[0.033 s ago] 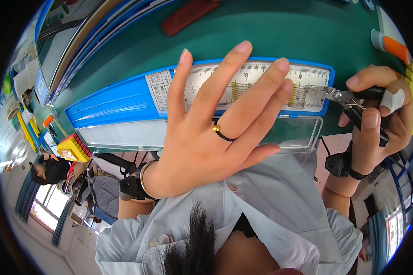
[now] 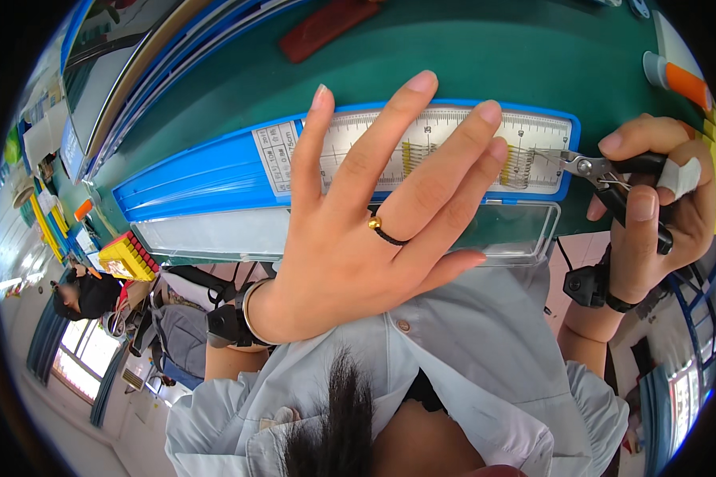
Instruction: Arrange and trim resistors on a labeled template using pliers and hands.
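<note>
My left hand [image 2: 382, 215] lies spread with fingers apart over a blue case [image 2: 191, 175], pressing around a white ruler-marked plate [image 2: 549, 171] in its right part. Small coiled springs [image 2: 519, 167], yellowish and silvery, rest on this plate, partly hidden under my fingers. In my right hand [image 2: 676, 199], a white bandage on one finger, is a pair of small pliers [image 2: 585, 165] with black handles. Their fine jaws point left over the plate's right end and meet thin wire ends beside the springs; whether they grip one I cannot tell. The case's clear lid [image 2: 525, 230] hangs open towards me.
A dark red block [image 2: 326, 30] lies on the green table [image 2: 453, 48] at the back. Binders or folders [image 2: 151, 71] stand at the far left. An orange-and-white cylinder [image 2: 680, 82] lies at the right, and a yellow-and-red box [image 2: 127, 258] sits at the left edge.
</note>
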`<move>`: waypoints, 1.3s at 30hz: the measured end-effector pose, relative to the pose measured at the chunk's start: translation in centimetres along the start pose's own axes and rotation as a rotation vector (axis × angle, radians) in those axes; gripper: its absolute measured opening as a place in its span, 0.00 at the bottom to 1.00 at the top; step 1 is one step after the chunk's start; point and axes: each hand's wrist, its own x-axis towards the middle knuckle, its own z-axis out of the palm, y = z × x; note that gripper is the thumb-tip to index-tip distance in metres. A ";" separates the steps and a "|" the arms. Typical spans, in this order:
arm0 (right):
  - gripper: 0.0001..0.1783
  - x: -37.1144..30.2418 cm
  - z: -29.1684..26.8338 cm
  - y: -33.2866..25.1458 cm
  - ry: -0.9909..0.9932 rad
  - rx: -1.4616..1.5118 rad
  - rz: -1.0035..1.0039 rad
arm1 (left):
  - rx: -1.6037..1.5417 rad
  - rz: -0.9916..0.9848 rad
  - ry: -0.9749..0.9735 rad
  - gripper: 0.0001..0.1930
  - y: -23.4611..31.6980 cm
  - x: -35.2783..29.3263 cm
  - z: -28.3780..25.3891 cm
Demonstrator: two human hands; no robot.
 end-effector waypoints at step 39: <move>0.18 -0.1 0.3 0.5 0.056 -0.028 -0.035 | -0.025 -0.027 0.001 0.35 0.0 -0.2 0.0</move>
